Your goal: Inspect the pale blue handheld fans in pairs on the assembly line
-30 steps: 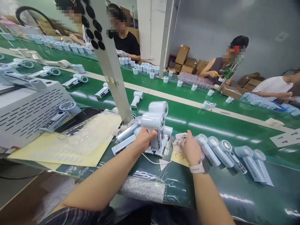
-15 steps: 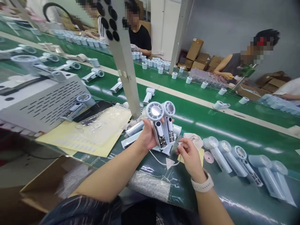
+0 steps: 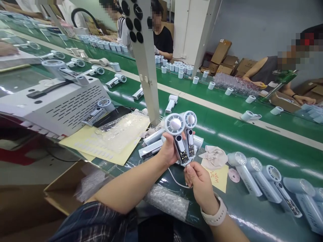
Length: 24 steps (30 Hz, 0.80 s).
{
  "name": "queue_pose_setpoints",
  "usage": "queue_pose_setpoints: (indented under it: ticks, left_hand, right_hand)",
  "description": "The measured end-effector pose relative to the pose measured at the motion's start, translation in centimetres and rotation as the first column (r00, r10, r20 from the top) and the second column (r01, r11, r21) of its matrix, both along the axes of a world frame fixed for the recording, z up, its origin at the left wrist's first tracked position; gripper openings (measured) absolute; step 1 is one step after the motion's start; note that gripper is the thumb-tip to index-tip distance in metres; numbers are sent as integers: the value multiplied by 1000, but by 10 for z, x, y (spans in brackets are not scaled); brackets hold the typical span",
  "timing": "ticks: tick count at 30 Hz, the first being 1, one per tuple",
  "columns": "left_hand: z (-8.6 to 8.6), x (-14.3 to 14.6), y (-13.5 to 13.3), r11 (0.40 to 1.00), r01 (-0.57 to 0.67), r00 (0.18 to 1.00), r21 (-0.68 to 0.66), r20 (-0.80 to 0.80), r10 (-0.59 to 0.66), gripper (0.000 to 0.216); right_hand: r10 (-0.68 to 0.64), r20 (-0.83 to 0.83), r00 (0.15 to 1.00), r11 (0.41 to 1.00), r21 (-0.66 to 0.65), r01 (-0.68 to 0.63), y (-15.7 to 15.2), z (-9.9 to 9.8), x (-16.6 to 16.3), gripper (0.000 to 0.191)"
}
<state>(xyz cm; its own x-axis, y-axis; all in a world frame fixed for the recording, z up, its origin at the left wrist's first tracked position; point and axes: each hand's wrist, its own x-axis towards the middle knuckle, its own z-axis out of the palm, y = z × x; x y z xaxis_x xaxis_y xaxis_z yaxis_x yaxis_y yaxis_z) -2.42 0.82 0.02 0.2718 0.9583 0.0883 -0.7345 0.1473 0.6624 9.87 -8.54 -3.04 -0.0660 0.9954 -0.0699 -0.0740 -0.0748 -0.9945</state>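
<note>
My left hand (image 3: 168, 152) is closed around two light-blue handheld fans, a nearer fan (image 3: 181, 148) and a second fan (image 3: 190, 141) beside it. Both stand with round heads up, their handles uncovered to show dark circuit boards. My right hand (image 3: 200, 181) pinches the end of a white cable (image 3: 176, 181) at the foot of the nearer fan's handle. Its fingers hide the plug, so I cannot tell whether it is inserted. Behind my left hand, more fans (image 3: 151, 149) lie on the green bench.
A row of fans (image 3: 246, 174) lies at right, near a crumpled cloth (image 3: 214, 157) and yellow paper (image 3: 219, 178). A metal post (image 3: 147, 80) rises ahead. At left sits a vented white box (image 3: 68, 107). Co-workers sit across the green conveyor (image 3: 214, 124).
My right hand has moved left with the cable end, up to the foot of the nearer fan's handle. My left hand still holds both fans. The view has shifted slightly left.
</note>
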Motion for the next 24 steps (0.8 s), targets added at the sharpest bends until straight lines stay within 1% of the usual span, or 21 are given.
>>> queue_pose_setpoints:
  ticks: [3,4,7,10,11,13,15,16,18,20,22,24]
  left_hand:
    - [-2,2,-2,999,-47,999,10,9,47,73]
    - [-4,3,-3,999,-41,999,22,22,41,72]
    - [-8,6,-6,998,-5,998,60,58,2,69]
    - [-9,7,-7,999,-14,997,50,74,11,69]
    - [-8,7,-7,999,-22,996,38,84,19,69]
    - [-4,5,-4,1000,-18,992,-13,128,20,70]
    - [1,3,-2,996,2,982,-84,188,14,71]
    - [3,2,-1,994,10,978,-108,207,13,72]
    - [7,1,-1,993,22,977,-119,212,4,73]
    - [8,0,-2,995,34,981,-91,195,-16,73]
    - [9,0,-3,997,53,981,-52,190,-42,73]
    - [8,0,-4,998,58,980,2,188,-57,72]
  right_hand:
    - [62,-51,997,998,-7,-62,0,1,-1,49]
    - [53,-46,998,999,0,-53,0,1,-2,49]
    - [-41,-23,999,999,8,41,-3,-2,-6,48]
    - [-52,12,999,998,32,52,-6,-3,-8,45]
    - [-40,54,998,997,65,37,-7,-2,-8,43]
    - [-31,159,987,985,173,3,-6,2,-6,41]
    - [-62,230,971,959,283,-6,-6,6,-4,39]
    - [-90,242,966,951,310,11,-5,7,-3,38]
    - [-134,245,960,956,289,60,-5,7,-2,37]
    - [-145,243,959,974,206,95,-5,5,0,39]
    - [-137,202,970,984,139,111,-4,3,2,44]
    - [-114,144,983,990,99,100,-3,1,4,48]
